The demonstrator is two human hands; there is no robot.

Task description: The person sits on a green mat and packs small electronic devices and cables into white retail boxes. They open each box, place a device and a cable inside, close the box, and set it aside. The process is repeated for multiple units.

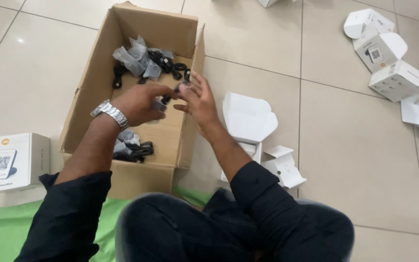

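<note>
Holding small black cable [167, 99] w/ both hands [141, 103] over cardboard box [93, 77].

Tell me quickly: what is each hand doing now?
Left hand: closed on a small black part.
Right hand: open, fingers spread, touching that part.

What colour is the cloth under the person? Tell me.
Green; the cloth shows best in the head view, bottom left.

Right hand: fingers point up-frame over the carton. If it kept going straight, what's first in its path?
Probably the pile of black cables and grey plastic bags at the far end of the open brown cardboard box. The right hand hovers by the box's right wall; depth is unclear, so it might pass above them.
</note>
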